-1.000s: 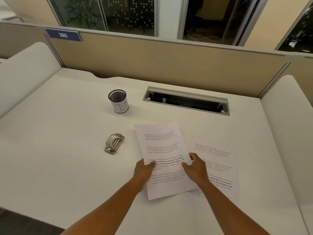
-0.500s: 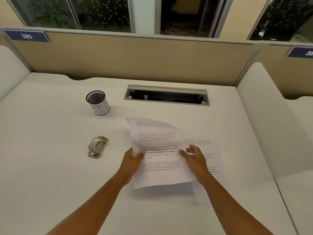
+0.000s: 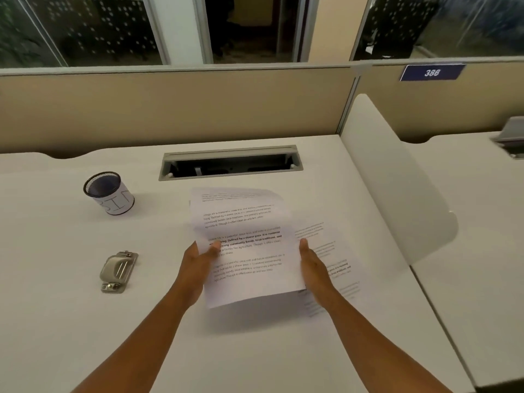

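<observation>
A printed sheet of paper (image 3: pixel 246 245) is held up off the white desk (image 3: pixel 71 321), its top edge curling. My left hand (image 3: pixel 198 262) pinches its left edge, thumb on the printed side. My right hand (image 3: pixel 312 265) grips its right edge, with the thumb along the edge and the fingers hidden behind the sheet. A second printed sheet (image 3: pixel 334 259) lies flat on the desk to the right, partly under the raised one.
A metal hole punch (image 3: pixel 117 270) lies left of my hands. A mesh pen cup (image 3: pixel 109 195) with a white label stands at the back left. An open cable tray (image 3: pixel 231 165) is set into the desk behind. A white divider (image 3: pixel 397 188) borders the right side.
The top sheet has been lifted off the desk by both hands and now curls in the air. The view has turned to the right.
</observation>
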Demonstrator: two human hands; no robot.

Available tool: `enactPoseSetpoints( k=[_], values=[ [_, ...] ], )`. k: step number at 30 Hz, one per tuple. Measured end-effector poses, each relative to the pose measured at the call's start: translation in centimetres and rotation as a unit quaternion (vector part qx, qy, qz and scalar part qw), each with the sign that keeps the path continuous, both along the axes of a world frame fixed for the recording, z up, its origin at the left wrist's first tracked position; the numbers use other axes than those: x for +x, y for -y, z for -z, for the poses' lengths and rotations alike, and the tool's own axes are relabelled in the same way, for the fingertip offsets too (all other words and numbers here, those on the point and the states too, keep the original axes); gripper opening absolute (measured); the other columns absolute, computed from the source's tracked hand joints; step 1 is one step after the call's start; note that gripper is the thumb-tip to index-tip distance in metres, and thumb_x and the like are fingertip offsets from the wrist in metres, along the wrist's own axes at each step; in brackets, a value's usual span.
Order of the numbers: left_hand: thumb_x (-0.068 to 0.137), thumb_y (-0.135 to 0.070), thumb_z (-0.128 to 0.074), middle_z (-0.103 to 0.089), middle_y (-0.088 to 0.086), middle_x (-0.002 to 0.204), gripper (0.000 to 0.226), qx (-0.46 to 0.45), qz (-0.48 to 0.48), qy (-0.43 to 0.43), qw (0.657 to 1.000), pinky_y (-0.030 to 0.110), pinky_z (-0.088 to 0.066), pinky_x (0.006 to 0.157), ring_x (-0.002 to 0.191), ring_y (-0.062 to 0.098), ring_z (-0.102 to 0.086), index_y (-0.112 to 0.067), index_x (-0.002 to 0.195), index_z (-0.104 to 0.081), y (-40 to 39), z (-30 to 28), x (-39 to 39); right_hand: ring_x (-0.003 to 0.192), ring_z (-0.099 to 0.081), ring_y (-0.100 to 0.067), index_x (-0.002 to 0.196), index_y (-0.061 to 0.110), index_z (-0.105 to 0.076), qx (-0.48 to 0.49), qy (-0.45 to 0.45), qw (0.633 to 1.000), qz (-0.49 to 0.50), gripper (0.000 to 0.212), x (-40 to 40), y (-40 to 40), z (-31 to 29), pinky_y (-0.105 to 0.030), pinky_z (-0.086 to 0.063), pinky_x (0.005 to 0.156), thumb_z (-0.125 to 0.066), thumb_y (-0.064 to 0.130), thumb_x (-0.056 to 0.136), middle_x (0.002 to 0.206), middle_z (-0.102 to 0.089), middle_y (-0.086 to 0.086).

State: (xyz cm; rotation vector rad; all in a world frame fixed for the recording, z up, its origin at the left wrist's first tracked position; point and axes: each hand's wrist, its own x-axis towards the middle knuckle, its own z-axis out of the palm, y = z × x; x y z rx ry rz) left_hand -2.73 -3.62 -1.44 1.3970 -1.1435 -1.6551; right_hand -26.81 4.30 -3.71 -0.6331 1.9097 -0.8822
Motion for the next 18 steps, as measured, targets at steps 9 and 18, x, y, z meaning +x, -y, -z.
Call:
enactPoseSetpoints(
  k=[9, 18],
  values=[
    [0.099, -0.018, -0.057, -0.073, 0.007, 0.118, 0.028, 0.043, 0.029, 0.008, 0.999, 0.06, -0.052, 0.095, 0.106, 0.035, -0.07, -0.018, 0.127, -0.061, -1.1, 0.1, -0.8, 0.099, -0.071, -0.03, 0.118, 0.02, -0.067, -0.065, 0.234, 0.968, 0.061, 0.086, -0.9, 0.5, -0.4, -0.047, -0.056, 0.09, -0.025, 0.082, 0.075, 0.106, -0.075, -0.008],
    [0.097, -0.019, -0.062, -0.075, 0.003, 0.114, 0.026, 0.116, 0.084, 0.038, 0.989, 0.039, -0.061, 0.08, 0.097, 0.025, -0.074, -0.019, 0.123, -0.064, -4.8, 1.8, -6.1, 0.092, -0.071, -0.022, 0.113, 0.019, -0.065, -0.004, 0.083, 0.996, 0.018, 0.031, -6.0, 0.1, -1.4, -0.041, -0.058, 0.083, -0.069, 0.031, 0.084, 0.107, -0.073, -0.002]
  ],
)
